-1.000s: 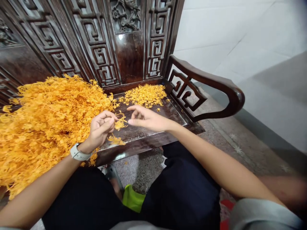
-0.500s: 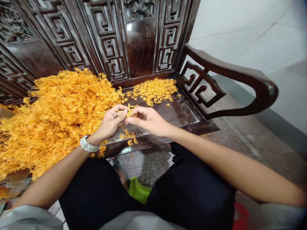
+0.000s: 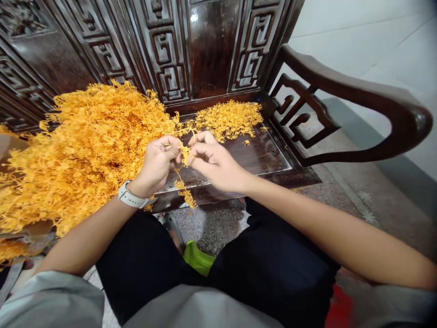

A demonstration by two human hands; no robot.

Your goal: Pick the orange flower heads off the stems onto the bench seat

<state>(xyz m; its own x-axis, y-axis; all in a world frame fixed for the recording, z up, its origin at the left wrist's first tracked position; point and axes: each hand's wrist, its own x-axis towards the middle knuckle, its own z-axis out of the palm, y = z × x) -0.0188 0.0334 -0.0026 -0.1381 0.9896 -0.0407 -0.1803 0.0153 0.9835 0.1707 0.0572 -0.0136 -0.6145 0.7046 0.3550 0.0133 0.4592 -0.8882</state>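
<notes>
A grey shirt is filling the near edge, with dark trousers spreading left and right beyond it. A red thing is showing at near right, partly covered. Between the knees, a green thing is sitting low, and a shoe is resting on the speckled floor to its far left.

A pale watch is circling the left wrist. Farther on, the left hand is keeping its grip closed, thumb and fingers pinching a yellow sprig. The right hand is facing it, fingers curling and fingertips touching the sprig from the right; whether its grip is shut on the piece, I cannot tell. The sprig is sitting between both hands, above the counter, and a strand is dangling below them, over the near edge.

On the left, a big yellow pile is covering the counter and reaching beside the left hand. Beyond the right hand, a small heap of yellow bits is lying flat, with a few loose ones at its right. An armrest is curving out at right, a carved backrest is standing behind the heap, and a pale wall is rising at far right.
</notes>
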